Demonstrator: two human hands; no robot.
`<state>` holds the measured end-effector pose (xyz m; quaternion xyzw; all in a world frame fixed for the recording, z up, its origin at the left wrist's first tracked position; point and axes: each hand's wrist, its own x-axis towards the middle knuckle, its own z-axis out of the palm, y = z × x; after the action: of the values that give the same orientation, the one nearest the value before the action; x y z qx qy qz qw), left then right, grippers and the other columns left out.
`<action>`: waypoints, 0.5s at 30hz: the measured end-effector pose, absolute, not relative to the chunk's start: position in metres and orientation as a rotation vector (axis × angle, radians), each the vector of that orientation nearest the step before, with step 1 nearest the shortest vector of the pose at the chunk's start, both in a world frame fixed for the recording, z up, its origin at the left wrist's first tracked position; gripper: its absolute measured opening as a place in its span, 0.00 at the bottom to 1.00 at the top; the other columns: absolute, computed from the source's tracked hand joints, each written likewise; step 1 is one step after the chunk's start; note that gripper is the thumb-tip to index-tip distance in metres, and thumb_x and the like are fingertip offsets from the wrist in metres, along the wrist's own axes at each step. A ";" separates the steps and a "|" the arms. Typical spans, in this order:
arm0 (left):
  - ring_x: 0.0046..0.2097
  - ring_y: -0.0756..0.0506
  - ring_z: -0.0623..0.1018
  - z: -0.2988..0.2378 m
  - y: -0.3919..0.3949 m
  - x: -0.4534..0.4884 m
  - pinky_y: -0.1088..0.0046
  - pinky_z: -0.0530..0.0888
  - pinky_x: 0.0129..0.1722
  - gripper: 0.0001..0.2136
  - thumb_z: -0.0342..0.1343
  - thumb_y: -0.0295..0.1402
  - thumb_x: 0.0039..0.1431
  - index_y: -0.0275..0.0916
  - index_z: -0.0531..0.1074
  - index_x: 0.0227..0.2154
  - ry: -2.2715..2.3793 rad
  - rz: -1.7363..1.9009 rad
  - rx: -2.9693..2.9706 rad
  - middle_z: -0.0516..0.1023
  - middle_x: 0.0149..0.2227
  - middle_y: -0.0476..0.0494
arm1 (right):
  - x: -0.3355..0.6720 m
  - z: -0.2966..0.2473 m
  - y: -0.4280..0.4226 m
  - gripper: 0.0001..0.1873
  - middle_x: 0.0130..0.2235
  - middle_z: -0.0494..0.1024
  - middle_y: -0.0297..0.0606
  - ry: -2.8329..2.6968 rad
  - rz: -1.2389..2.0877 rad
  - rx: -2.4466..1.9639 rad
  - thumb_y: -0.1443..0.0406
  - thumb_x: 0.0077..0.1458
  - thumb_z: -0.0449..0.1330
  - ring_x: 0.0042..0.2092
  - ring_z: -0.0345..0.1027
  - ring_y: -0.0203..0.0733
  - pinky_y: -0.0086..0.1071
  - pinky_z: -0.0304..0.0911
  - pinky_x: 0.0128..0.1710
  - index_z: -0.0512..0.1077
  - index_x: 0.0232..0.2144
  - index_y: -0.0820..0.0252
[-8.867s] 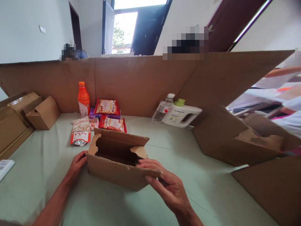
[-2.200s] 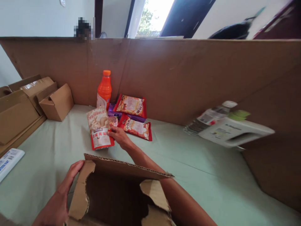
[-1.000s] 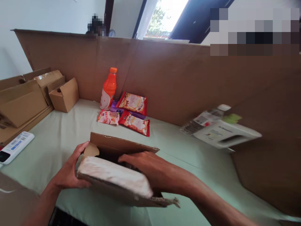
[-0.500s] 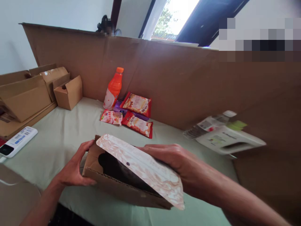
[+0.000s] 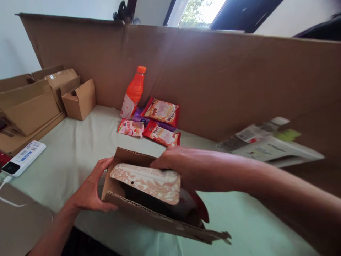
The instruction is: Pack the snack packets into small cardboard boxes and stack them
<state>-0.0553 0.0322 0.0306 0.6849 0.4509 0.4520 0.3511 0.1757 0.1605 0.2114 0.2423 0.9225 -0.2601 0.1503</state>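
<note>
My left hand [image 5: 92, 188] grips the left end of an open cardboard box [image 5: 160, 222], thumb along the near wall and fingers at the far corner. Between the box walls sits a flat package [image 5: 151, 185] with a beige leaf pattern, rounded corners and a small dark hole. My right hand [image 5: 177, 165] reaches over from the right and holds its far edge; some fingertips are hidden behind it. A red and greyish part [image 5: 198, 206] shows below that hand at the box's right end; I cannot tell whether it belongs to the same package.
Several snack packets, including a red one [image 5: 162, 134], lie by an orange bottle [image 5: 134, 93] in front of a cardboard wall [image 5: 213, 78]. Small cartons [image 5: 80, 101] and a white power bank [image 5: 23, 159] are left. A clear bottle [image 5: 242, 135] and white jug [image 5: 277, 153] stand right, blurred.
The patterned package has gone from lying diagonally over the box's opening to sitting between its walls. My right hand moved left with it. My left hand still holds the box end.
</note>
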 end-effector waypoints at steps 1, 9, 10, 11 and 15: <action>0.68 0.28 0.57 0.030 0.033 -0.055 0.44 0.56 0.68 0.53 0.71 0.55 0.42 0.53 0.49 0.69 1.153 1.174 1.782 0.55 0.67 0.38 | 0.178 0.212 0.160 0.11 0.19 0.70 0.29 2.669 -0.735 0.730 0.76 0.41 0.56 0.22 0.58 0.32 0.26 0.49 0.20 0.70 0.16 0.57; 0.68 0.28 0.58 0.032 0.035 -0.053 0.44 0.56 0.68 0.52 0.69 0.55 0.44 0.55 0.48 0.69 1.139 1.168 1.775 0.54 0.68 0.40 | 0.161 0.204 0.164 0.12 0.23 0.78 0.31 2.500 -0.522 0.617 0.80 0.41 0.60 0.23 0.63 0.32 0.28 0.50 0.22 0.75 0.20 0.58; 0.68 0.28 0.58 0.032 0.035 -0.052 0.44 0.57 0.68 0.52 0.70 0.55 0.44 0.56 0.48 0.69 1.134 1.162 1.785 0.54 0.68 0.40 | 0.161 0.204 0.166 0.13 0.22 0.77 0.30 2.502 -0.517 0.598 0.80 0.41 0.60 0.22 0.62 0.32 0.28 0.50 0.21 0.75 0.20 0.58; 0.68 0.29 0.59 0.032 0.035 -0.052 0.44 0.57 0.68 0.53 0.70 0.54 0.44 0.56 0.47 0.69 1.128 1.154 1.797 0.54 0.68 0.40 | 0.162 0.204 0.166 0.13 0.21 0.76 0.30 2.501 -0.521 0.580 0.80 0.40 0.61 0.22 0.61 0.32 0.28 0.49 0.21 0.74 0.20 0.57; 0.68 0.28 0.59 0.032 0.035 -0.050 0.44 0.57 0.68 0.54 0.71 0.53 0.43 0.54 0.47 0.69 1.123 1.142 1.812 0.55 0.67 0.39 | 0.171 0.203 0.165 0.14 0.21 0.77 0.30 2.543 -0.535 0.608 0.79 0.43 0.60 0.22 0.65 0.34 0.27 0.53 0.22 0.77 0.21 0.55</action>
<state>-0.0500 0.0350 0.0321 0.7009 0.4343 0.4417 0.3536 0.1710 0.1649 0.2033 0.2215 0.9263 -0.1948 0.2344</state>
